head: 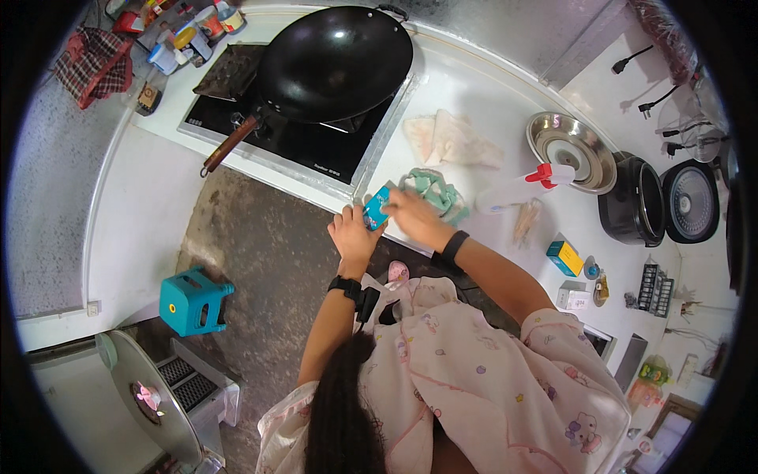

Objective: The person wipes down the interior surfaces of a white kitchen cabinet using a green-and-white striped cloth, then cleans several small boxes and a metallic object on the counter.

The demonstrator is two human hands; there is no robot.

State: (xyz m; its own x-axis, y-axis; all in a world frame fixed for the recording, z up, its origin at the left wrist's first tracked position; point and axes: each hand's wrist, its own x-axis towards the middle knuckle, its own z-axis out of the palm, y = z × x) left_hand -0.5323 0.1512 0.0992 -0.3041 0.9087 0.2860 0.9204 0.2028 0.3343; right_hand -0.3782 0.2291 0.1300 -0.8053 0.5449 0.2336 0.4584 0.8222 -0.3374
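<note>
A small blue box (376, 207) is held upright-ish over the counter's front edge. My left hand (353, 235) grips its lower left side. My right hand (413, 217), slightly blurred, has its fingers at the box's right side; whether they grip it or only touch it I cannot tell. Just behind the right hand lies a crumpled green and white cloth (435, 188). A cream cloth (448, 142) is spread farther back on the white counter.
A black wok (337, 62) sits on the cooktop (296, 148), its wooden handle (231, 145) jutting over the front edge. A spray bottle (515, 188), steel basin (571, 153), rice cooker (633, 200) and yellow-blue box (565, 258) stand rightward. A blue stool (190, 301) is on the floor.
</note>
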